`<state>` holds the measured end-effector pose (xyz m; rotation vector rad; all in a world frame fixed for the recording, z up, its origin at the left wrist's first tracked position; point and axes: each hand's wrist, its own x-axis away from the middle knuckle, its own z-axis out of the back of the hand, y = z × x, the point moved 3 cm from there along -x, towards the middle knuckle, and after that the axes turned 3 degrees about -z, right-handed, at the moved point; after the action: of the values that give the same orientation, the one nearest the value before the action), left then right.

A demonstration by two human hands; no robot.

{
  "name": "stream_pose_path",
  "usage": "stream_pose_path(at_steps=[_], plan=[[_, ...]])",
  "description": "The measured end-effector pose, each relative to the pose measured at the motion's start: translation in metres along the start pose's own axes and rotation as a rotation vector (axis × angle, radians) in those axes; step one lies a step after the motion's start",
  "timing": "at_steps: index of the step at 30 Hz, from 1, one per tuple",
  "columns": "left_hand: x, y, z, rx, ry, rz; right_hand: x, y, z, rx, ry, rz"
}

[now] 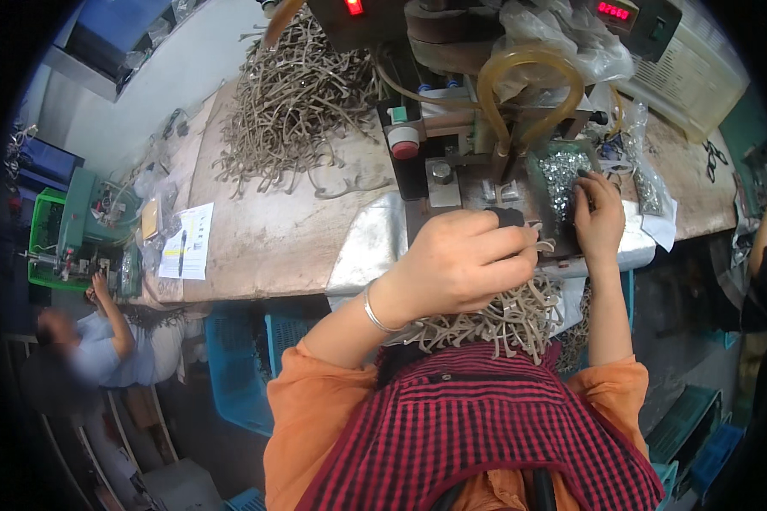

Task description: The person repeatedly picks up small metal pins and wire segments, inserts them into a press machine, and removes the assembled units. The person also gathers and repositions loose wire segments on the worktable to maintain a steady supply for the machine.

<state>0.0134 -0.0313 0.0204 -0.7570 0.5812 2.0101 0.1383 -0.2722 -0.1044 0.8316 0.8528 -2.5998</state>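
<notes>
My left hand is closed in front of the press, with a curved grey-beige metal piece sticking out from its fingertips. Dark coverings show on its fingers. Over the right side of a tray of small shiny metal parts, my right hand has its fingers curled together, dark at the tips; whatever they pinch is too small to make out. Between the hands and the press column lies the small work fixture. Many more curved metal pieces are heaped at my lap below the table edge.
A large pile of curved pieces covers the table's back left. The press has a red button and a looping yellowish hose. Scissors lie far right. Blue crates stand below. Another person works at the left.
</notes>
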Motion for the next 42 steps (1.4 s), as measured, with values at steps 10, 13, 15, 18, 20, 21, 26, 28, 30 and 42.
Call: stream_pose_path(at_steps=[10,13,15,18,20,21,26,28,30,42], plan=[[0.082,-0.031,0.091,-0.338,0.749,0.803,-0.004,-0.011,0.005,-0.388,0.011,-0.303],[0.132,-0.100,0.075,-0.428,0.248,0.891,-0.012,-0.024,-0.001,-0.415,-0.040,-0.265],[0.186,-0.136,0.033,-0.550,-0.134,1.127,-0.012,-0.027,-0.003,-0.418,-0.040,-0.223],[0.227,-0.150,-0.013,-0.659,-0.196,1.166,0.000,-0.018,0.013,-0.195,0.022,-0.109],[0.225,-0.149,-0.017,-0.708,-0.117,1.099,0.012,-0.005,0.027,-0.196,0.074,-0.170],[0.223,-0.149,-0.015,-0.694,-0.088,1.056,0.019,0.001,0.037,-0.195,0.094,-0.189],[0.202,-0.133,0.006,-0.549,0.155,0.912,0.024,-0.011,0.054,-0.418,0.007,-0.254],[0.181,-0.128,0.010,-0.349,0.316,0.962,0.005,-0.043,0.058,-0.521,-0.154,-0.189],[0.153,-0.119,0.012,-0.173,0.465,0.967,-0.015,-0.076,0.053,-0.652,-0.243,-0.151],[0.062,-0.043,0.051,0.516,0.966,0.464,-0.032,-0.124,0.014,-1.152,-0.317,-0.354]])
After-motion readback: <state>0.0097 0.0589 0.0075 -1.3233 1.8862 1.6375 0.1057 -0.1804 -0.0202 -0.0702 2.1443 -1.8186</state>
